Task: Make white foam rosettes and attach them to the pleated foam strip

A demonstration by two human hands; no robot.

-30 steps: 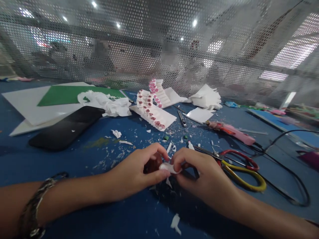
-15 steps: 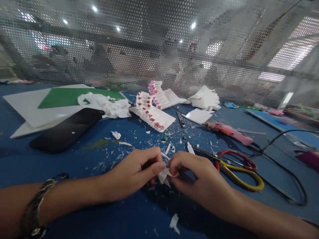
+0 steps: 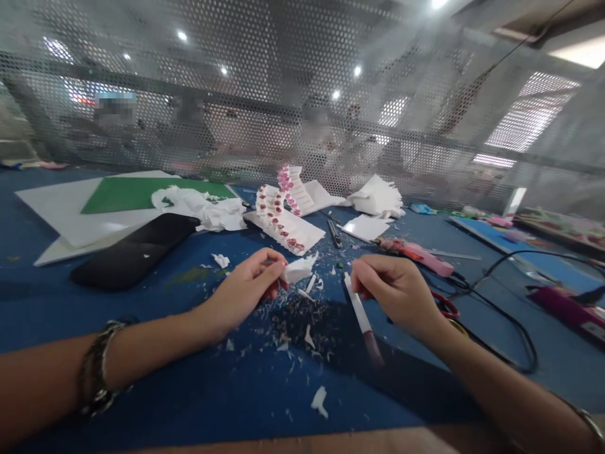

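Observation:
My left hand (image 3: pixel 250 287) is closed, pinching a small crumpled white piece of paper (image 3: pixel 300 270) between thumb and fingers, a little above the table. My right hand (image 3: pixel 394 290) hangs to the right of it with fingers curled together; whether anything small is in them is hidden. Just left of the right fingertips lies a white marker pen (image 3: pixel 358 307), pointing away from me. Under the hands, white shavings and torn scraps (image 3: pixel 309 336) are scattered on the blue tabletop (image 3: pixel 179 391). The scissors' red handle (image 3: pixel 447 305) is partly covered by my right hand.
A black phone-like slab (image 3: pixel 135 252) lies left, before white and green sheets (image 3: pixel 142 194). White strips with pink and dark red dabs (image 3: pixel 283 221) stand behind the scraps. A pink corded tool (image 3: pixel 418 254) and its black cable (image 3: pixel 522 328) lie right. Perforated metal screen (image 3: pixel 265 75) behind.
My hands have parted: the left has moved up and left with the white paper piece, the right has drawn away to the right. The view has shifted slightly, uncovering the marker pen and more scraps.

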